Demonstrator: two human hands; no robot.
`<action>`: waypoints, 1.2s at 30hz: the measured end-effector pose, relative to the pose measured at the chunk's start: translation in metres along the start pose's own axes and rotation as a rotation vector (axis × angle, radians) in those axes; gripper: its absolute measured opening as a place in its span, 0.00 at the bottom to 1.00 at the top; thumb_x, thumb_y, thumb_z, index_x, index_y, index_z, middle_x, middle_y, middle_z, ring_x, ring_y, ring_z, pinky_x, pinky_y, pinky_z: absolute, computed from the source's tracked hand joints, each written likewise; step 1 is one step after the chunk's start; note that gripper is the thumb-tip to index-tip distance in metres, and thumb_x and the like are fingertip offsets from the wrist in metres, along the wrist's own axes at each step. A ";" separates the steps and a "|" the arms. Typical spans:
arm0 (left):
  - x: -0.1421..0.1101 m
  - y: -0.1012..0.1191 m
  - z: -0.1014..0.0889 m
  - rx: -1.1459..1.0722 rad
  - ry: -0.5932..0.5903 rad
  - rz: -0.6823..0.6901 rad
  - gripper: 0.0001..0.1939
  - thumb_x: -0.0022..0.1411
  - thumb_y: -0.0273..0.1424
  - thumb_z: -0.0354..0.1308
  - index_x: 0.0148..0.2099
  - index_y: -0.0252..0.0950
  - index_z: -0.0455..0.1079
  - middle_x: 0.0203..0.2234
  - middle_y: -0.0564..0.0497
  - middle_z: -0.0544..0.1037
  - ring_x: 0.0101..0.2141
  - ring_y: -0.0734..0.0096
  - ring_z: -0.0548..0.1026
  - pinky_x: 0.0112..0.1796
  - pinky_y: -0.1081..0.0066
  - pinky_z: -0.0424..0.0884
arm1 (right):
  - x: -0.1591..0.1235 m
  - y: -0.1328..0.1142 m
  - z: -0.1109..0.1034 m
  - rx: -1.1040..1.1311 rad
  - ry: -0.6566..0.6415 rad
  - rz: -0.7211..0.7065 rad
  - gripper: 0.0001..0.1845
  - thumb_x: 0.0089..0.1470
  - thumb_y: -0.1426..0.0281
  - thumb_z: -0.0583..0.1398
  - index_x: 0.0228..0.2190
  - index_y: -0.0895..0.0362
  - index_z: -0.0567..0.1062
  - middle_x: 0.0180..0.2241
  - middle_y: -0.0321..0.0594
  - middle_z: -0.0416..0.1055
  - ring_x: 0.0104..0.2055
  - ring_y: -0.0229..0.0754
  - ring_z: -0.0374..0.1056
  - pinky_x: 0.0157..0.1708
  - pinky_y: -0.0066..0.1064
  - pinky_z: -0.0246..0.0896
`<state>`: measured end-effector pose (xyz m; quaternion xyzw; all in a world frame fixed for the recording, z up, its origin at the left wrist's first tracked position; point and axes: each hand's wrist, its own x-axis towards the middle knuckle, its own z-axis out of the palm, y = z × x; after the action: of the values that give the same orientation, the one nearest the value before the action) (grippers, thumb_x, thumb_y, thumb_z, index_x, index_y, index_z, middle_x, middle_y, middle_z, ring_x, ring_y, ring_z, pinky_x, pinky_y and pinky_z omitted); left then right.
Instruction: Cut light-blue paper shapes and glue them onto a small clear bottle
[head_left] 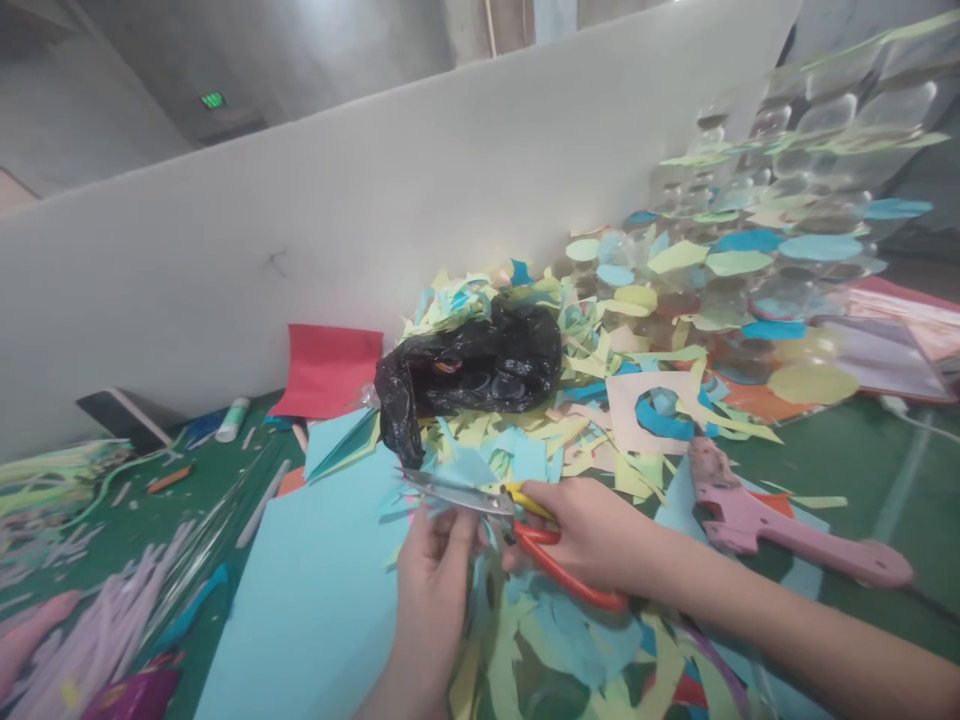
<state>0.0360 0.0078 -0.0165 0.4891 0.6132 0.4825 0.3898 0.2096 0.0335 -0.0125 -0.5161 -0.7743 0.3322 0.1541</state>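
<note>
My right hand (577, 525) grips a pair of scissors (461, 492) with one yellow and one red handle loop. Its metal blades point left, the tips near the mouth of a black plastic bag (495, 365). Just below the blades, my left hand (439, 565) is closed with thumb and fingers pinched together. Whatever lies between those fingers is hidden or too small to make out. A large light blue paper sheet (307, 600) lies left of my left hand. Beneath both hands spreads a heap of yellow, green and blue paper scraps (592, 630).
A pink hot glue gun (810, 540) lies at right, its cord trailing off. Stacked clear cups (817, 190) with coloured paper discs stand behind. A red sheet (330, 370) leans on the white partition (225, 250). Pale purple sticks (112, 620) lie at left.
</note>
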 end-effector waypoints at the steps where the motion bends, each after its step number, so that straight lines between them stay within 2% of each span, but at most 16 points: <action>1: 0.000 -0.002 0.001 0.011 -0.025 -0.013 0.19 0.55 0.47 0.61 0.30 0.36 0.68 0.21 0.53 0.74 0.25 0.70 0.73 0.30 0.72 0.69 | 0.001 0.001 0.002 0.001 0.003 0.003 0.29 0.49 0.42 0.57 0.22 0.53 0.57 0.16 0.30 0.55 0.19 0.35 0.50 0.20 0.27 0.43; 5: 0.000 -0.007 0.001 0.047 -0.075 -0.025 0.21 0.54 0.49 0.60 0.27 0.36 0.67 0.21 0.52 0.74 0.26 0.70 0.72 0.30 0.72 0.69 | 0.003 0.003 0.004 0.008 0.044 0.002 0.30 0.50 0.41 0.56 0.20 0.53 0.56 0.15 0.30 0.52 0.18 0.34 0.47 0.19 0.27 0.42; 8: 0.004 -0.005 -0.003 0.042 -0.028 0.034 0.20 0.59 0.47 0.58 0.26 0.37 0.63 0.20 0.54 0.71 0.25 0.74 0.70 0.31 0.74 0.67 | 0.004 0.005 0.002 0.038 0.105 0.056 0.30 0.50 0.41 0.56 0.20 0.54 0.56 0.15 0.30 0.52 0.18 0.34 0.47 0.19 0.27 0.42; 11: 0.012 0.000 -0.008 0.032 0.023 0.083 0.19 0.63 0.45 0.54 0.27 0.37 0.61 0.21 0.56 0.69 0.26 0.76 0.68 0.32 0.75 0.65 | 0.005 0.007 -0.003 0.175 0.166 0.117 0.29 0.51 0.42 0.56 0.20 0.54 0.57 0.16 0.30 0.55 0.19 0.34 0.51 0.19 0.26 0.45; 14: 0.020 0.009 -0.008 0.040 0.008 0.104 0.17 0.65 0.42 0.54 0.29 0.38 0.60 0.21 0.56 0.69 0.26 0.75 0.68 0.32 0.75 0.65 | 0.004 0.009 -0.008 0.351 0.253 0.136 0.27 0.52 0.45 0.57 0.21 0.54 0.58 0.17 0.30 0.56 0.19 0.34 0.54 0.19 0.26 0.47; 16: 0.025 0.016 -0.003 0.067 -0.068 0.122 0.15 0.65 0.41 0.53 0.30 0.38 0.61 0.23 0.55 0.71 0.26 0.74 0.69 0.33 0.73 0.67 | 0.003 0.010 -0.011 0.469 0.300 0.122 0.25 0.52 0.47 0.57 0.22 0.54 0.59 0.18 0.29 0.57 0.18 0.34 0.55 0.18 0.26 0.49; 19: 0.034 0.022 0.006 0.230 -0.341 0.225 0.10 0.65 0.38 0.52 0.40 0.38 0.68 0.35 0.49 0.76 0.34 0.69 0.73 0.37 0.70 0.69 | 0.002 0.012 -0.015 0.571 0.374 0.077 0.23 0.54 0.49 0.56 0.23 0.53 0.59 0.19 0.29 0.57 0.19 0.35 0.57 0.18 0.26 0.51; 21: 0.041 0.020 0.009 0.422 -0.452 0.383 0.13 0.66 0.36 0.51 0.51 0.41 0.68 0.46 0.48 0.74 0.43 0.65 0.72 0.44 0.66 0.69 | 0.002 0.013 -0.017 0.534 0.442 0.050 0.24 0.55 0.49 0.55 0.22 0.53 0.58 0.19 0.30 0.57 0.21 0.36 0.57 0.20 0.26 0.52; 23: 0.051 0.012 0.009 0.618 -0.388 0.559 0.17 0.66 0.34 0.51 0.56 0.44 0.65 0.51 0.48 0.71 0.50 0.61 0.68 0.50 0.61 0.66 | 0.003 0.012 -0.020 0.451 0.488 0.049 0.24 0.55 0.48 0.54 0.21 0.54 0.58 0.20 0.31 0.59 0.23 0.36 0.57 0.22 0.27 0.53; 25: 0.062 -0.001 0.008 0.767 -0.278 0.648 0.19 0.65 0.34 0.53 0.57 0.43 0.64 0.50 0.46 0.71 0.51 0.57 0.66 0.50 0.57 0.65 | 0.004 0.011 -0.021 0.362 0.488 0.095 0.25 0.55 0.47 0.53 0.21 0.54 0.58 0.20 0.32 0.61 0.22 0.37 0.58 0.22 0.27 0.52; 27: 0.071 -0.013 0.005 0.849 -0.256 0.657 0.17 0.63 0.33 0.55 0.54 0.41 0.66 0.47 0.46 0.72 0.47 0.57 0.66 0.47 0.57 0.66 | 0.005 0.010 -0.022 0.236 0.467 0.180 0.25 0.55 0.46 0.53 0.22 0.53 0.60 0.20 0.34 0.65 0.22 0.38 0.59 0.22 0.28 0.51; 30: 0.080 -0.020 0.001 0.870 -0.309 0.643 0.06 0.64 0.28 0.51 0.42 0.39 0.68 0.39 0.48 0.72 0.41 0.60 0.66 0.44 0.61 0.66 | 0.009 0.011 -0.022 0.029 0.437 0.289 0.25 0.54 0.44 0.52 0.24 0.53 0.63 0.21 0.38 0.69 0.23 0.42 0.63 0.22 0.29 0.49; 32: 0.081 -0.016 -0.002 0.844 -0.321 0.658 0.06 0.65 0.27 0.50 0.38 0.39 0.67 0.38 0.49 0.72 0.42 0.61 0.65 0.44 0.61 0.65 | 0.012 0.013 -0.021 -0.060 0.416 0.332 0.26 0.55 0.44 0.51 0.26 0.53 0.66 0.23 0.40 0.71 0.24 0.44 0.65 0.22 0.29 0.49; 36: 0.076 0.002 -0.008 0.749 -0.310 0.702 0.05 0.64 0.29 0.51 0.39 0.40 0.67 0.42 0.48 0.72 0.47 0.60 0.64 0.48 0.61 0.63 | 0.016 0.019 -0.019 -0.138 0.334 0.363 0.23 0.57 0.48 0.51 0.30 0.54 0.69 0.26 0.44 0.74 0.26 0.47 0.70 0.22 0.29 0.48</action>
<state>0.0122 0.0802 -0.0133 0.8359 0.4781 0.2541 0.0895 0.2269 0.0597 -0.0130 -0.7038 -0.6535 0.2110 0.1821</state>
